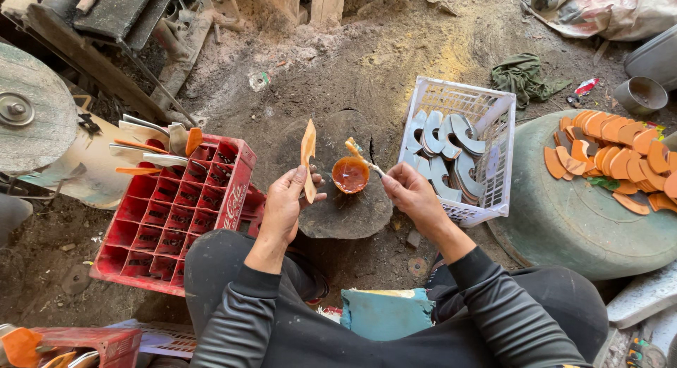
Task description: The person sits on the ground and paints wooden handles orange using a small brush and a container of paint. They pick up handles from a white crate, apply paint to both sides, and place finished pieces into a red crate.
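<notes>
Left hand (288, 198): closed around orange curved piece (308, 158), held upright for coating.
Right hand (409, 191): brush (363, 158) pinched over glue bowl (350, 175).

A dark grey, close-fitting long-sleeved top is worn, its fabric finely ribbed and creased at the elbows. Both sleeves are ended at the wrists, so the left hand (285, 202) and right hand (411, 193) are left bare. Black trousers are seen over the knees at the lower frame.
</notes>
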